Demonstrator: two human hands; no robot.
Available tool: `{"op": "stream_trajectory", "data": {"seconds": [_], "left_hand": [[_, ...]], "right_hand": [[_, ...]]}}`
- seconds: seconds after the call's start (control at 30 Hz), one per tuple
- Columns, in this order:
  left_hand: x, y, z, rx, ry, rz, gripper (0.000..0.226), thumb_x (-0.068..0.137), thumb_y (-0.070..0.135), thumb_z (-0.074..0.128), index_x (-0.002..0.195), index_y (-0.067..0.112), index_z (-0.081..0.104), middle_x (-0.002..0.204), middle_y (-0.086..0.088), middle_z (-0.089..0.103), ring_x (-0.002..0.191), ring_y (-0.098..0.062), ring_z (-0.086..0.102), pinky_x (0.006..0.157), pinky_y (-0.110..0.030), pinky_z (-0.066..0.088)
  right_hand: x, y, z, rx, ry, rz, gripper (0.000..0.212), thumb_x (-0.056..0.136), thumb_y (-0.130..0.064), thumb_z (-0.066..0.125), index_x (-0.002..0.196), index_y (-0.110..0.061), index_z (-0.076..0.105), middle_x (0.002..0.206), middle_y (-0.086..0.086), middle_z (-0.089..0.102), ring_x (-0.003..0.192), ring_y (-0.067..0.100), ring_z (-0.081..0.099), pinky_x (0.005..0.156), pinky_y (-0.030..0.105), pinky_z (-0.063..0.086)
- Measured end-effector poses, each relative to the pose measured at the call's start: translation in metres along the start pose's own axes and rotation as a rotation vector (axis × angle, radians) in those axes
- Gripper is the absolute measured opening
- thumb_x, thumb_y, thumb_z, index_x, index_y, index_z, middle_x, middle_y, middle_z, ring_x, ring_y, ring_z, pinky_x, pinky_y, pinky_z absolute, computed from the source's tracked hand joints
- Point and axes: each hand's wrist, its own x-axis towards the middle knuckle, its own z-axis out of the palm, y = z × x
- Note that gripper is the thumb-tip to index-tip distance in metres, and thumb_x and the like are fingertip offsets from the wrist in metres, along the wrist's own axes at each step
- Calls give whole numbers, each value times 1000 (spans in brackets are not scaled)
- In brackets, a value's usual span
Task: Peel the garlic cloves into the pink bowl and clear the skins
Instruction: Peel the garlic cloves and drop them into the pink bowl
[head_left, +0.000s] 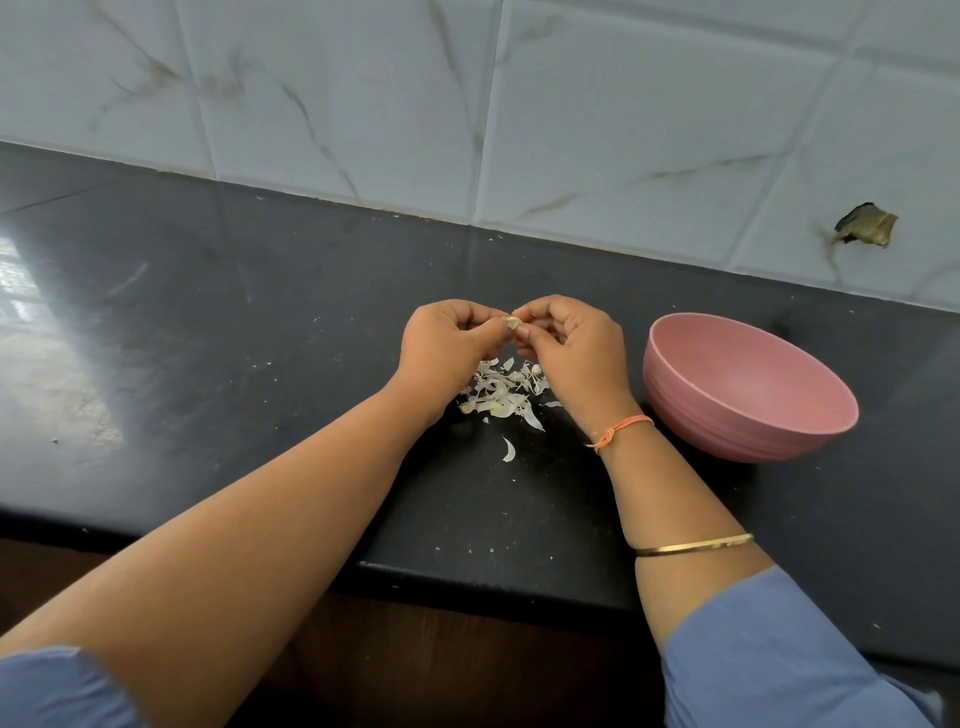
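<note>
— Blue sleeves at the bottom, bare forearms reaching up. What are the hands doing?

— They meet above the counter. The left hand and the right hand each pinch the same garlic clove at the fingertips, the other fingers curled in. I'd say it's mid-peel.

— What could slip?

— That clove. It's small and held only at the tips, so a hard tug on the skin could pop it loose. It would drop into the skins right below, or onto the dark counter, not into the pink bowl. That stands off to the right, near the right wrist but apart from it.

— And the skins?

— Light and loose, in a heap, with one stray skin lying closer to the counter edge. A forearm brushing through could scatter them, some over that edge, which would make clearing harder.

— Anything in the bowl?

— Nothing I can see, but the rim hides its near inner side.
</note>
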Motion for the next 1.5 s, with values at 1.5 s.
{"op": "stream_trajectory", "data": {"seconds": [1.5], "left_hand": [[-5, 3, 2, 196, 61, 162, 15, 86, 29, 66, 73, 36, 67, 62, 18, 64, 61, 6, 60, 58, -10, 44]], "right_hand": [[-3, -9, 3, 393, -24, 264, 12, 88, -4, 62, 85, -16, 65, 91, 5, 63, 81, 9, 60, 62, 22, 55]]}}
